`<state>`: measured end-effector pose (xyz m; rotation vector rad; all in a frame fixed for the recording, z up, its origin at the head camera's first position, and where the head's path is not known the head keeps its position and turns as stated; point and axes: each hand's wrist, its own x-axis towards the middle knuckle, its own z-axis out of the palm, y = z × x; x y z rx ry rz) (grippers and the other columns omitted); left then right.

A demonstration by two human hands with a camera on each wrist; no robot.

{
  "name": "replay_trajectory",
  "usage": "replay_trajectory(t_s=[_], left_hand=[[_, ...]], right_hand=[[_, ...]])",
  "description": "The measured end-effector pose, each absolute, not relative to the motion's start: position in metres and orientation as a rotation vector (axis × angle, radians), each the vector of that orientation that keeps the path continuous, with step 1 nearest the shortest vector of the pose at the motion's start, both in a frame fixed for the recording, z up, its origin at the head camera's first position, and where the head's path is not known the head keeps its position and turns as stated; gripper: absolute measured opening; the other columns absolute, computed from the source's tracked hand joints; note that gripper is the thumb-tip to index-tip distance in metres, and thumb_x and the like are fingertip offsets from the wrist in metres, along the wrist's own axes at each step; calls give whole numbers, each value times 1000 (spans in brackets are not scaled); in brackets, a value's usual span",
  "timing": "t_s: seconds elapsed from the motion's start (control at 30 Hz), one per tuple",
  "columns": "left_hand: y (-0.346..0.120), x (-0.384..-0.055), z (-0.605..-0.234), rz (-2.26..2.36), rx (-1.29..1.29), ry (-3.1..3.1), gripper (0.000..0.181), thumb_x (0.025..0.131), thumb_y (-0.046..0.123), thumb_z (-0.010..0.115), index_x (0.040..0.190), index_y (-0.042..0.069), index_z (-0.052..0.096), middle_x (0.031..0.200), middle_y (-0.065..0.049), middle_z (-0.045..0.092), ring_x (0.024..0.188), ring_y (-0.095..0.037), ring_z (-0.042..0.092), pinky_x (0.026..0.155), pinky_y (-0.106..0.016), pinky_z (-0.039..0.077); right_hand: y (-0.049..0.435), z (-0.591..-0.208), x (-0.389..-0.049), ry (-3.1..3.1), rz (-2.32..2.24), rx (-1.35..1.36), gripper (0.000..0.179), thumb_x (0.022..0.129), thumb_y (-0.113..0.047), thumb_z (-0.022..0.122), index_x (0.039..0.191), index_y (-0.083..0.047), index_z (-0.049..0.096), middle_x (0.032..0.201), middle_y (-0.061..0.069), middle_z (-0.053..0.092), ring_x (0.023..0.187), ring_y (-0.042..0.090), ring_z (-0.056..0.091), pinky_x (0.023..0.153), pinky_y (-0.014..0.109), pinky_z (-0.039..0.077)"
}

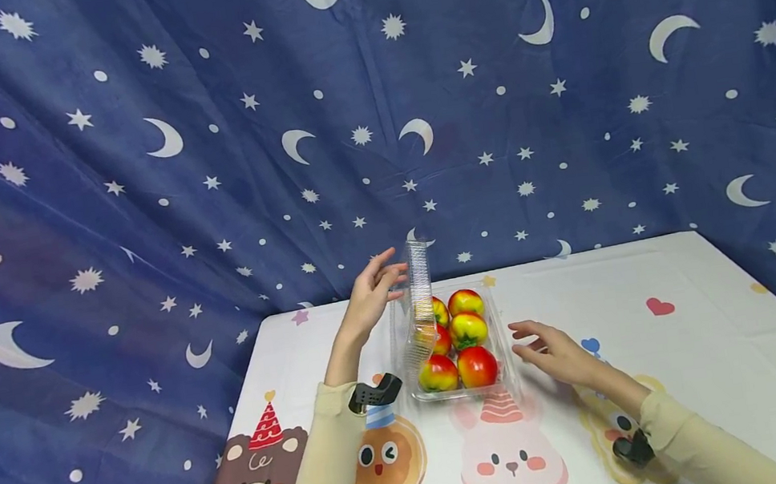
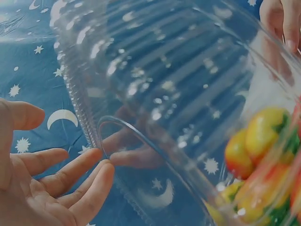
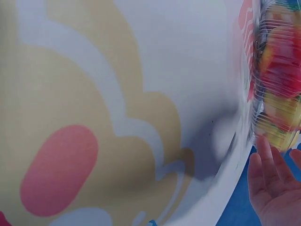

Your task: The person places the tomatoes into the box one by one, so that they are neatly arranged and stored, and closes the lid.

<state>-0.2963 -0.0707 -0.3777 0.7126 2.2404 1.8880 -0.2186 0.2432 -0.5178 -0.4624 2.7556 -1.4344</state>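
Observation:
A clear plastic clamshell container point(image 1: 456, 393) sits on the table, holding several red-and-yellow apples point(image 1: 477, 366). Its ribbed lid point(image 1: 419, 274) stands raised on the left side. My left hand point(image 1: 371, 294) is at the outer face of that lid, with loosely extended fingers; in the left wrist view the fingertips point(image 2: 106, 169) meet or nearly meet the plastic. To the right of the container, my right hand point(image 1: 552, 351) hovers with relaxed fingers and nothing in them. The right wrist view has this hand point(image 3: 275, 188) close to the container's ribbed side wall point(image 3: 258, 80).
A white tablecloth point(image 1: 701, 365) printed with cartoon animals covers the table. Behind and to the left hangs a dark blue curtain point(image 1: 460, 120) with moons and stars. A black wrist camera point(image 1: 376, 393) is strapped on each arm.

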Motion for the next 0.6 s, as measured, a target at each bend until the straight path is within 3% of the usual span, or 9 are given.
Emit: replay_trajectory(t_s=[0.13, 0.6], left_hand=[[-63, -291, -371, 1844, 742, 2250, 50, 106, 12, 40, 152, -3, 28, 139, -32, 48, 126, -45, 48, 101, -55, 41], [-45, -307, -396, 1830, 775, 2283, 49, 106, 22, 44, 151, 3, 36, 134, -22, 57, 124, -37, 52, 102, -47, 43]], right_hand=[[243, -518, -219, 2750, -1436, -473, 47, 98, -19, 61, 137, 3, 50, 124, 25, 61, 95, 29, 67, 77, 34, 56], [243, -514, -223, 2742, -1465, -503, 47, 98, -20, 61, 136, 3, 50, 123, 26, 61, 93, 30, 67, 77, 35, 56]])
